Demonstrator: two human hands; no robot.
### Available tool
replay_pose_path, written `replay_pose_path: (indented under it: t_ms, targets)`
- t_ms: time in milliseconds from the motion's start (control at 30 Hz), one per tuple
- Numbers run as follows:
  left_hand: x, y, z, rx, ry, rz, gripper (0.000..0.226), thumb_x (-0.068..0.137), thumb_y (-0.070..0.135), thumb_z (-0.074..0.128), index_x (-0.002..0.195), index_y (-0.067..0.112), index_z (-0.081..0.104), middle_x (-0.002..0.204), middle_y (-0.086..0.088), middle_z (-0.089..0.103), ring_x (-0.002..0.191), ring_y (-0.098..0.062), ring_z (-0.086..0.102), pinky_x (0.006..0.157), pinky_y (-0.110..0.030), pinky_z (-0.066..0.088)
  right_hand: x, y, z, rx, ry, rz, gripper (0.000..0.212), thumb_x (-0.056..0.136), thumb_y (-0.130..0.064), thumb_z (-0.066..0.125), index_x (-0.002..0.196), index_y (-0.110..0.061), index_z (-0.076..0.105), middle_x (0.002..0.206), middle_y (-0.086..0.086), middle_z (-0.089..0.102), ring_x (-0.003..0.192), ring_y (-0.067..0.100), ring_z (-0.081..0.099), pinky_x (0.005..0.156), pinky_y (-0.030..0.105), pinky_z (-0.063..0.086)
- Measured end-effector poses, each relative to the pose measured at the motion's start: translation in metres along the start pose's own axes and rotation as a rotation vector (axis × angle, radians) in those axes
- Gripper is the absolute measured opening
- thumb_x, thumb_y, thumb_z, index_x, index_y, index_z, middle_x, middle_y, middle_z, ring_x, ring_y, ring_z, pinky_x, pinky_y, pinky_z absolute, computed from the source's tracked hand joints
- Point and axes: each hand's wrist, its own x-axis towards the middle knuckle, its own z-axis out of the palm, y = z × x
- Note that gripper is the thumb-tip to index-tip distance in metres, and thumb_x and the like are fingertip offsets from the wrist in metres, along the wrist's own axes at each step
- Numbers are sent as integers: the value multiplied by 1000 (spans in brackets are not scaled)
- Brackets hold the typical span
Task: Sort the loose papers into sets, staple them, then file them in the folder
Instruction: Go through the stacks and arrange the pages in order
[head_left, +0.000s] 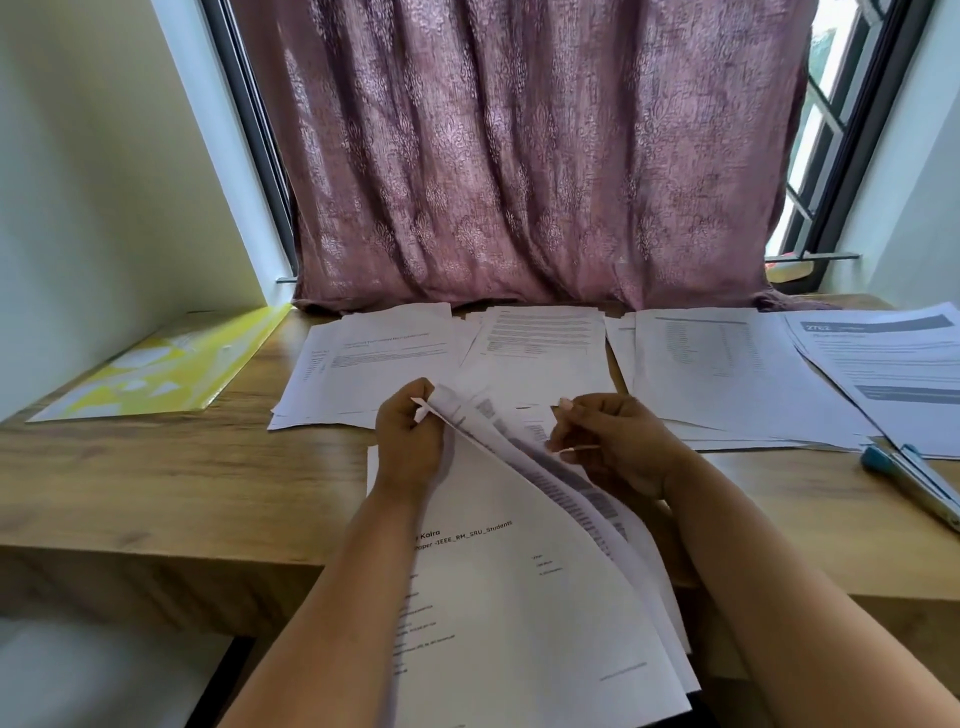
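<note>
A wooden tabletop (156, 467) stands below a window hung with a mauve patterned curtain (519, 156). At the far left corner of the tabletop lies a yellow folder (171, 364), flat and closed. To its right, along the far edge, sit separate piles of printed papers: a left pile (363, 364), a middle pile (540, 338), a third pile (717, 374), and a pile with dark header bands (893, 364) at the far right edge. At the middle of the near edge, a person holds a sheaf of sheets (519, 597) that overhangs the table toward them. The left hand (410, 441) pinches the sheaf's top corner, fingers curled round the lifted pages. The right hand (618, 441), fingers curled, pinches pages fanned open beneath. Near the right edge lies a blue and silver stapler (914, 483).
</note>
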Motion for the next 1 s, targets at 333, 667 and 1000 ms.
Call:
replay_pose_path:
  t_ms: [333, 667, 1000]
  targets:
    - [-1, 14, 2, -54, -74, 40, 23, 77, 18, 50, 53, 20, 49, 52, 0, 47, 55, -11, 42, 53, -24, 34, 20, 16, 7, -767, 323, -70, 62, 62, -42, 88, 113, -20, 60, 82, -12, 66, 80, 7, 61, 81, 29, 52]
    - [1, 6, 0, 15, -39, 18, 28, 81, 27, 46, 55, 22, 38, 51, 16, 40, 53, -4, 33, 52, -22, 28, 25, 19, 12, -1348, 132, -59, 63, 93, -61, 42, 148, -32, 33, 158, -5, 19, 141, 29, 17, 115, 47, 18]
    - [1, -2, -1, 6, -70, -71, 39, 86, 30, 52, 92, -4, 71, 90, -12, 72, 88, -24, 67, 79, -33, 55, -2, 6, 23, -338, -40, -244, 45, 88, -5, 65, 114, -38, 50, 97, -5, 70, 86, 15, 67, 78, 30, 57]
